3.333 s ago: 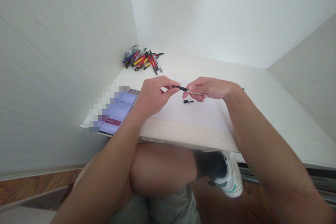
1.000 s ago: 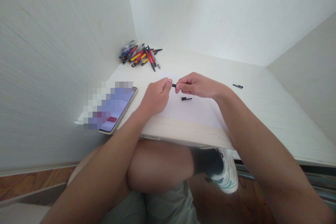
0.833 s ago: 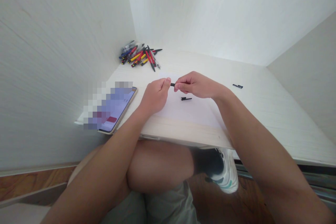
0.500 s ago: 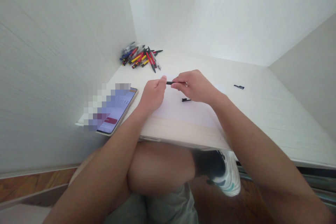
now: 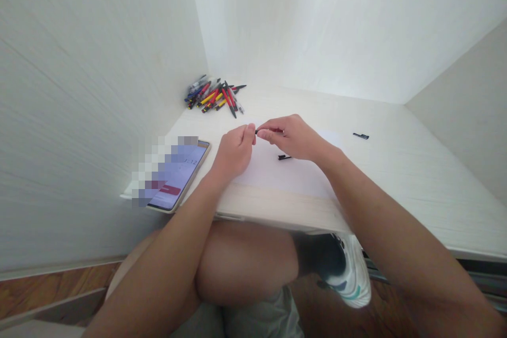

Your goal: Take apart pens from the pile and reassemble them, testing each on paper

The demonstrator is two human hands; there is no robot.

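Note:
Over the white paper (image 5: 293,174), my left hand (image 5: 236,152) is closed around a thin black pen (image 5: 257,131), with only a short dark bit showing. Thumb and fingertips of my right hand (image 5: 297,138) pinch at the pen's other end, close beside the left thumb. Most of the pen is hidden inside the fingers. Below the right hand, a small black piece with a clip, like a pen cap (image 5: 283,157), lies on the paper. Part of it is covered by the hand.
A heap of red, yellow, blue and clear pens (image 5: 216,96) lies against the left wall at the back. A phone (image 5: 180,177) rests at the desk's left edge. Another black pen cap (image 5: 360,136) lies to the right. White walls enclose the desk (image 5: 400,179).
My hands have come closer together, and less of the black pen shows between them. The whole view has shifted slightly, so the desk sits a little lower.

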